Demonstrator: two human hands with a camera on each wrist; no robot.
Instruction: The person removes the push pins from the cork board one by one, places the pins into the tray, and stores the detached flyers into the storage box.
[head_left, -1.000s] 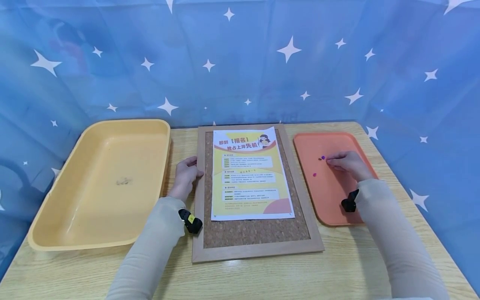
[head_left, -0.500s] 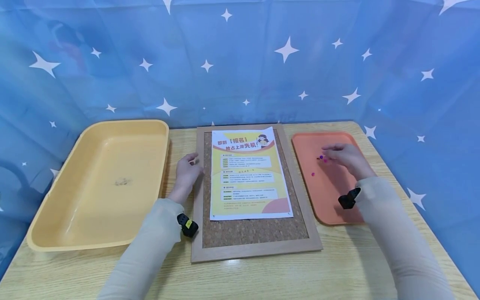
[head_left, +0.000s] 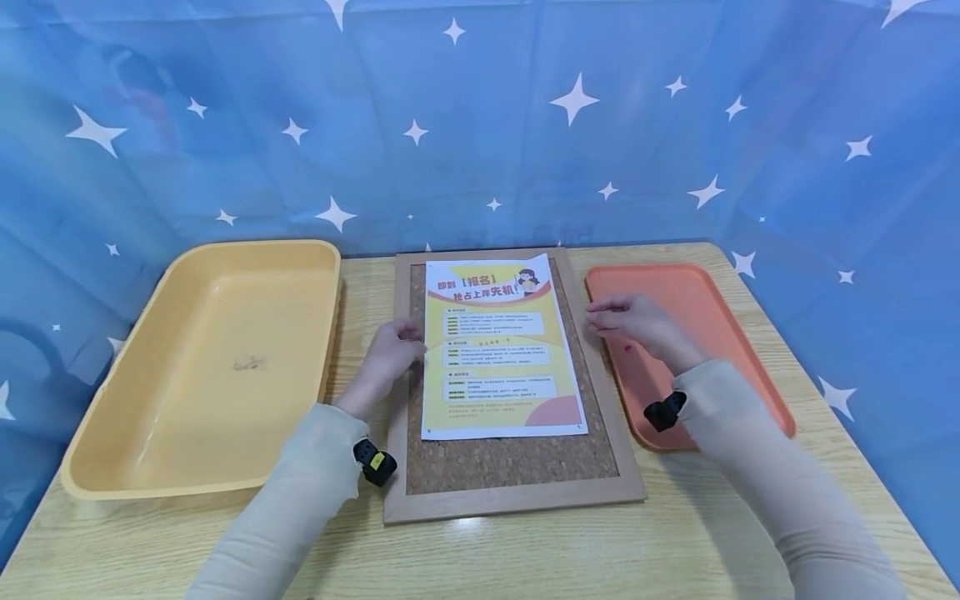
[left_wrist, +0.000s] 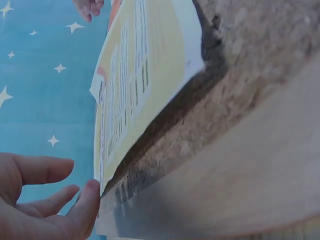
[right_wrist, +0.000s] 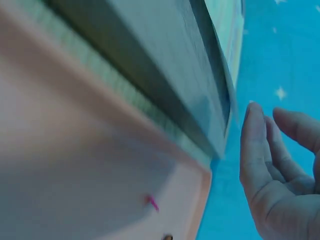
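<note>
A yellow printed poster (head_left: 498, 358) lies on a wood-framed cork board (head_left: 517, 467). My left hand (head_left: 386, 358) is at the board's left side, fingertips right at the poster's edge. In the left wrist view, the thumb and fingers of that left hand (left_wrist: 55, 195) stand apart with nothing between them. My right hand (head_left: 645, 325) is over the orange tray's left edge, fingertips beside the board's right frame. A gap shows between its thumb and fingers (right_wrist: 257, 145) in the right wrist view. One small pink pin (head_left: 627, 348) lies in the tray below it.
A deep yellow basin (head_left: 202, 358) stands left of the board. The orange tray (head_left: 750, 400) lies close to the board's right. Behind the wooden table (head_left: 525, 558) hangs a blue curtain (head_left: 480, 125) with white stars.
My right hand has risen from the pins in the tray and moved left toward the board. My left hand has moved slightly right, from the frame onto the poster's edge.
</note>
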